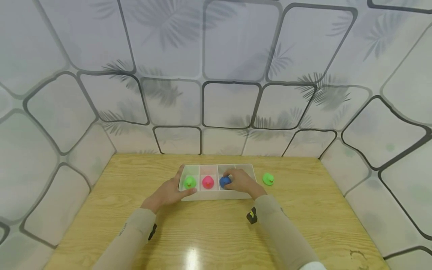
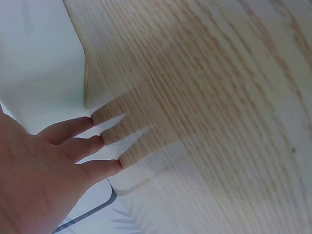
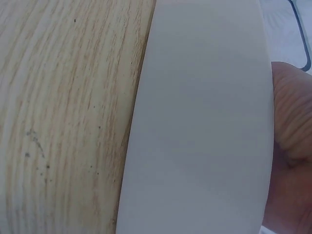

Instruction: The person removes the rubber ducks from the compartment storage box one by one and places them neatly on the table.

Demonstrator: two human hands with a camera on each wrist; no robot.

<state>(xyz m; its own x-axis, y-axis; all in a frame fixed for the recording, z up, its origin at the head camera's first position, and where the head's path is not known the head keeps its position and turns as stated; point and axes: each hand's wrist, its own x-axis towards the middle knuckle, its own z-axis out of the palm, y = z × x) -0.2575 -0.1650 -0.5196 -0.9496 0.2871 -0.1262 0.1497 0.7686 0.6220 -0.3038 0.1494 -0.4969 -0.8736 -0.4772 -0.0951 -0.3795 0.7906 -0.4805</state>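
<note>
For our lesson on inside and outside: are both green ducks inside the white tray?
No, one green duck sits inside the white tray, but the other green duck lies outside it on the table.

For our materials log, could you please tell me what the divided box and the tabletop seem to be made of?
White box: probably smooth, matte plastic, judging by its plain, even walls. Tabletop: wood or wood-look laminate, lightly glossy, with streaked grain and a bright reflection.
</note>
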